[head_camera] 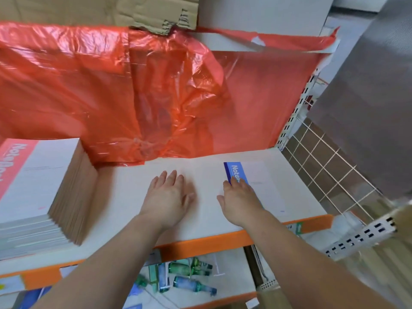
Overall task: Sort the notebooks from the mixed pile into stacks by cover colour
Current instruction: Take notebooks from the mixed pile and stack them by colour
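My left grip (169, 195) lies open and flat on the white, orange-edged shelf (124, 197), holding nothing. My right grip (238, 199), fingers straight, presses the white notebook with a blue band (265, 186) near the shelf's right end. A careless push could slide it off. Farther left, the tall pink-topped notebook stack (33, 172) looks fanned and might topple.

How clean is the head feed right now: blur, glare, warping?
Head view: glare streaks on the red plastic sheet; the white cover of the blue notebook nearly washes into the pale shelf; the grey panel at right is blur-smeared; the orange shelf edge bows from wide-angle distortion.
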A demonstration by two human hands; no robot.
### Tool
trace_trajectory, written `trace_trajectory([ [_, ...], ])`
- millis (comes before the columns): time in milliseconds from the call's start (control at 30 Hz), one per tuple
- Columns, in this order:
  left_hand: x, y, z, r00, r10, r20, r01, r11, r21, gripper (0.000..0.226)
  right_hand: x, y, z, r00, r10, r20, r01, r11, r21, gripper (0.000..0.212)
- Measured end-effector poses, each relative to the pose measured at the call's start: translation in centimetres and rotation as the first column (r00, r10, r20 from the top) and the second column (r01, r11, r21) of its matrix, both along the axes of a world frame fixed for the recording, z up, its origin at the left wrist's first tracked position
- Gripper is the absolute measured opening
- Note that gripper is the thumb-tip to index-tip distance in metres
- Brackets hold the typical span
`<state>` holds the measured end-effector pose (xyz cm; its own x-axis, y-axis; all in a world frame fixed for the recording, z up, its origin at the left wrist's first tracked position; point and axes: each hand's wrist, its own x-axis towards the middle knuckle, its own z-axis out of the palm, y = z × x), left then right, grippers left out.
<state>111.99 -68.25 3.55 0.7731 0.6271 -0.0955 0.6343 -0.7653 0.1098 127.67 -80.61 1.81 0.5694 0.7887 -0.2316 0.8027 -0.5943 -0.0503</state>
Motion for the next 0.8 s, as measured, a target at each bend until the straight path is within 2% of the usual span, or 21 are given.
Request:
trace_trajectory([
  [200, 0.7, 0.5, -0.7, 1.000, -0.011, -0.010, 0.011, 1.000, -0.018, 0.066, 0.1, -0.2, -1.3, 0.992, -0.130, -0.004, 0.129, 0.984, -0.120, 0.054],
  [467, 1.3, 0.9, -1.4, 0.998, -0.055, 0.026, 0.055, 0.998, -0.024, 0.064, 0.8, -0.2, -1.2, 0.991, -0.120, 0.064, 0.123, 0.991, -0.059, 0.041],
  [600, 1.3, 1.1, -1.6, 0.996, -0.077, 0.047, 0.078, 0.997, -0.019, 0.062, 0.6, -0.2, -0.4, 0.989, -0.087, 0.121, 0.089, 0.996, -0.012, 0.045],
  [667, 1.3, 1.2, -1.8, 0.991, -0.075, 0.109, 0.077, 0.997, -0.018, 0.051, 0.3, -0.2, 0.9, 0.987, -0.094, 0.129, 0.092, 0.995, 0.023, 0.046],
  [733, 1.5, 1.4, -2.0, 0.968, -0.004, 0.252, 0.030, 0.994, -0.102, 0.030, -0.6, 0.3, 2.0, 0.990, -0.102, 0.096, 0.095, 0.993, 0.074, 0.048],
  [800, 1.8, 1.3, -2.0, 0.919, 0.167, 0.356, -0.051, 0.949, -0.312, 0.028, -2.4, 1.0, 2.9, 0.996, -0.087, 0.009, 0.084, 0.983, 0.166, 0.046],
])
